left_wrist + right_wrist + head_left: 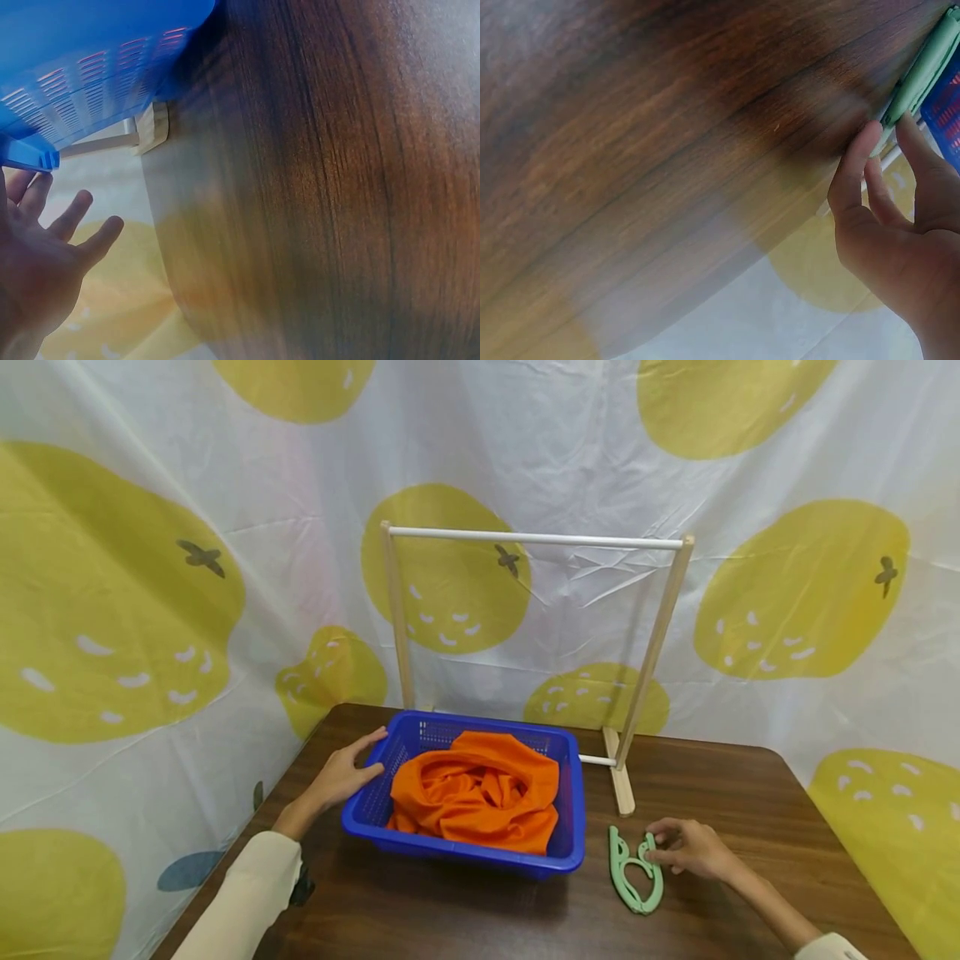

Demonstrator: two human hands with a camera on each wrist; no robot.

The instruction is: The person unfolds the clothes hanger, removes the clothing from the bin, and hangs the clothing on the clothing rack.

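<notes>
The right hand pinches the green hanger — likely the grasp, calling next for a lift — the left hand spread against the basket.

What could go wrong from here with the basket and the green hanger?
The blue basket stands close to the rack, and the left hand is at its rim: a shove might bump the rack. The right hand pinches the green hanger by one side only, so it could twist or slip. The orange cloth lies bunched, so it may come out tangled.
</notes>
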